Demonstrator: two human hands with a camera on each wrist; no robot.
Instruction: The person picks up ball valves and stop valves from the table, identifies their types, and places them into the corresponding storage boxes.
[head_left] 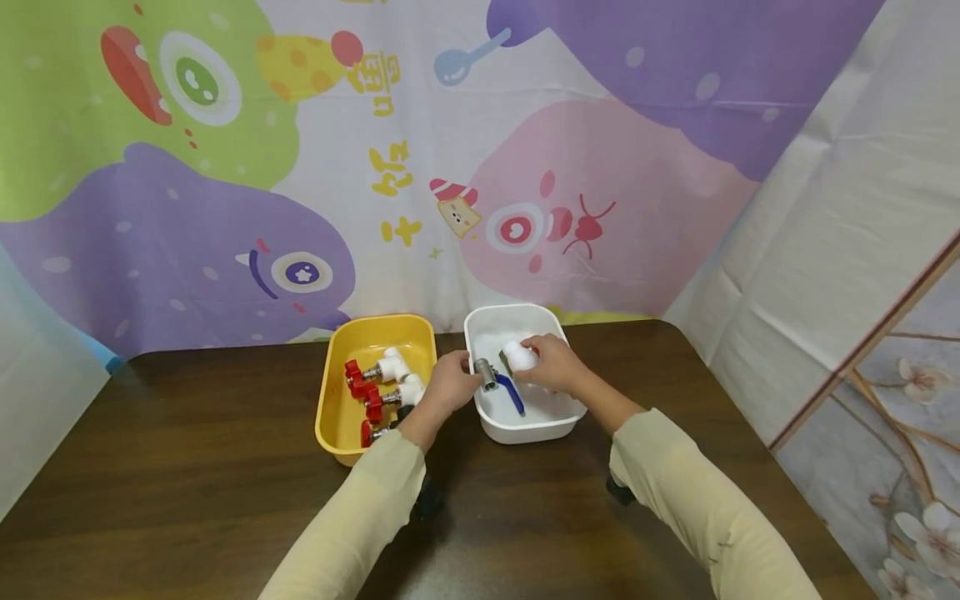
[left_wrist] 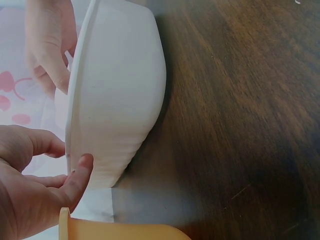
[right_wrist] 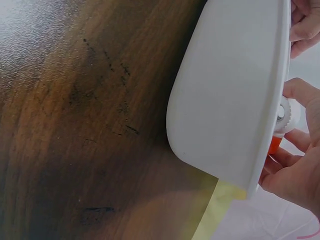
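My right hand [head_left: 553, 364] holds a white plastic pipe fitting [head_left: 519, 357] over the white tub [head_left: 525, 435]. In the right wrist view the fitting [right_wrist: 283, 114] shows a ribbed round edge, with an orange-red part [right_wrist: 274, 145] below it. My left hand [head_left: 448, 383] pinches the tub's left rim, one finger outside the wall and another behind the rim in the left wrist view. Close to those fingertips, inside the tub, lies a metal ball valve [head_left: 487, 377] with a blue lever [head_left: 512, 393].
Left of the white tub stands a yellow tub [head_left: 324, 417] with several white pipe valves [head_left: 393, 365] that have red handles; my left forearm partly covers it. Both tubs stand near the back edge of a dark wooden table [head_left: 225, 483]. A cartoon-printed cloth [head_left: 420, 275] hangs behind.
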